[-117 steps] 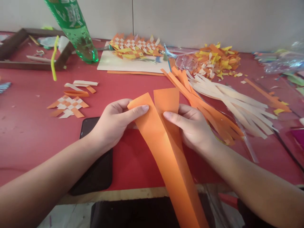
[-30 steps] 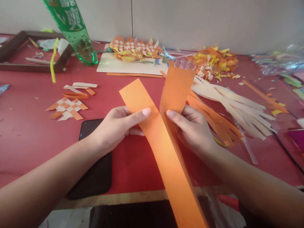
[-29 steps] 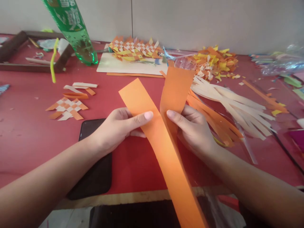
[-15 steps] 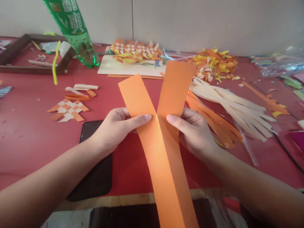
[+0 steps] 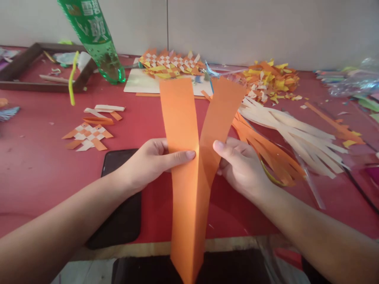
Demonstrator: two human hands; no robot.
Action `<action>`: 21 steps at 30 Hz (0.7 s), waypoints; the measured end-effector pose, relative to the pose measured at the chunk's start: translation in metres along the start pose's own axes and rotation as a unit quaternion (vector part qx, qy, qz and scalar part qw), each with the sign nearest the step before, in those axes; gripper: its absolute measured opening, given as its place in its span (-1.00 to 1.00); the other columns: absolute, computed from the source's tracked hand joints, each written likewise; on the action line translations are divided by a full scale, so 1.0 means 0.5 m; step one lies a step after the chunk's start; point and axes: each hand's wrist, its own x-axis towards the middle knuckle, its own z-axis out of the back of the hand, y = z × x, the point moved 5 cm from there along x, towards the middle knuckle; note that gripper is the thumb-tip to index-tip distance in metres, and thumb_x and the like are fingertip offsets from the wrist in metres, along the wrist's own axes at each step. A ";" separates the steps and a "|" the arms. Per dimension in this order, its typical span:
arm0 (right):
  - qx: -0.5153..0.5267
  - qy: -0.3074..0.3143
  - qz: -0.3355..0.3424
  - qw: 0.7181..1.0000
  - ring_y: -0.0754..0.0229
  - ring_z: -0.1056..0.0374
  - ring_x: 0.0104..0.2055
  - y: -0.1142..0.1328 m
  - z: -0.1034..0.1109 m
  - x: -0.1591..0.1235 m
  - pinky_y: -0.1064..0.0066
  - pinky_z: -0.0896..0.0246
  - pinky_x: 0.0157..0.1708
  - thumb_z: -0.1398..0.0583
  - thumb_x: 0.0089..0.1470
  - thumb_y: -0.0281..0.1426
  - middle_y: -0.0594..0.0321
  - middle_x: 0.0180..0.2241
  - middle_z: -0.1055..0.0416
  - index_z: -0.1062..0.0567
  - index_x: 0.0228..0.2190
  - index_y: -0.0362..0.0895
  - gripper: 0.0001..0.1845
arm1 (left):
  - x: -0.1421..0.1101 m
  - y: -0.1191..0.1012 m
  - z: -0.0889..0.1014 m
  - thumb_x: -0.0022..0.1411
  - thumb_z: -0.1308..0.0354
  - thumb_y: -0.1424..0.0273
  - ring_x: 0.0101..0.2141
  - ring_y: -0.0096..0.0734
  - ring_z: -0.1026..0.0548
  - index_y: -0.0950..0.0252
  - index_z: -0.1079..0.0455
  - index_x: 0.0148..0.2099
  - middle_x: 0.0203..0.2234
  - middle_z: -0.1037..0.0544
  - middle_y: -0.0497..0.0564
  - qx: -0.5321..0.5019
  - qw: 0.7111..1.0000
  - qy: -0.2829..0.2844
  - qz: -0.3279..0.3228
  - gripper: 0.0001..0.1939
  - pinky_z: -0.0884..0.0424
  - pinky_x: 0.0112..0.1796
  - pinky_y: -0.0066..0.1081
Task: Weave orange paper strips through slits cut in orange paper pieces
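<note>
Paper (image 5: 184, 197), plain orange, is held upright over the near edge of the red surface (image 5: 41, 165). At the top it is parted into two straight-ended flaps that form a V; below their meeting place a fold runs down to a pointed lower end, which reaches past the near edge. The left half catches the light, while the right half is darker.

The left hand (image 5: 152, 163) pinches the left half, thumb in front close to the fold. The right hand (image 5: 241, 163) pinches the right half by its outer side, thumb in front.

Left of the paper, a phone (image 5: 124, 221) lies at the near edge, and red shows between it and the paper. Farther left are a checked woven piece (image 5: 89, 136) and short folded strips (image 5: 102, 110). To the right, orange strips (image 5: 266, 144) and cream strips (image 5: 291, 128) fan out. Along the far edge stand a green bottle (image 5: 102, 51) and a scrap heap (image 5: 271, 81), with a white board (image 5: 134, 83) between them.

The bottle's top is cut off. Most fingers are hidden behind the paper, the left forearm covers part of the phone, and a dark shape (image 5: 233, 264) below the near edge is hard to make out.
</note>
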 end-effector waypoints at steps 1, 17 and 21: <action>-0.005 0.007 -0.003 1.000 0.35 -0.18 -0.66 -0.001 0.000 -0.001 0.47 -0.06 -0.70 -0.39 -0.10 -0.08 0.36 -0.63 -0.34 -0.50 -0.56 -0.09 -0.65 | 0.001 0.000 0.003 0.22 -0.29 0.39 -0.14 -0.24 -0.63 0.24 -0.58 -0.04 -0.17 -0.68 0.03 -0.002 1.000 -0.011 -0.005 -0.76 -0.53 -0.05 -0.33; -0.030 -0.017 0.041 0.999 0.12 -0.47 -0.34 0.005 0.005 -0.004 0.23 -0.41 -0.32 -0.40 -0.04 -0.24 0.28 -0.45 -0.55 -0.59 -0.38 -0.01 -0.83 | 0.000 -0.006 0.012 0.18 -0.31 0.37 -0.19 -0.15 -0.64 0.26 -0.60 -0.11 -0.14 -0.67 0.10 -0.026 0.997 -0.077 -0.014 -0.79 -0.53 -0.07 -0.20; -0.014 -0.025 0.046 0.999 0.17 -0.47 -0.37 0.007 0.005 -0.001 0.29 -0.42 -0.34 -0.40 -0.04 -0.26 0.30 -0.42 -0.56 -0.60 -0.41 -0.01 -0.86 | -0.003 -0.006 0.007 0.20 -0.29 0.34 -0.18 -0.15 -0.63 0.29 -0.60 -0.11 -0.15 -0.67 0.11 -0.008 0.999 -0.052 0.001 -0.77 -0.55 -0.12 -0.24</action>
